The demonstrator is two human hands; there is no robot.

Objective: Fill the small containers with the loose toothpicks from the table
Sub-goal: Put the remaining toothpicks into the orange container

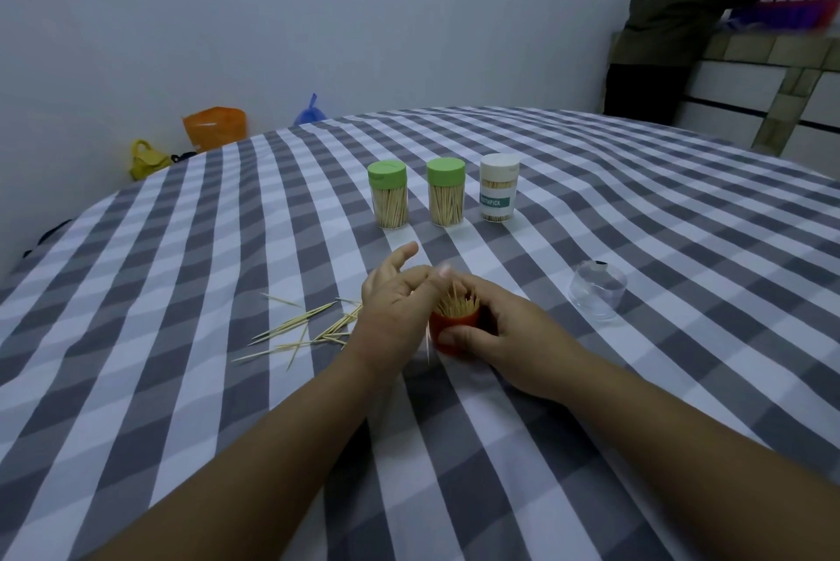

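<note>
Toothpicks (456,305) upright in red container (447,340), right hand (509,324) gripping it

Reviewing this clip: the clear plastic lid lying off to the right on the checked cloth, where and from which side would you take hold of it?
Grip the clear lid across its round side wall, coming straight down from above with thumb and fingers on opposite sides. It seems to sit mouth-down on the tablecloth, so no rim is likely open to hook, and nothing stands close around it. The right hand, now holding the red container, is nearer.
</note>
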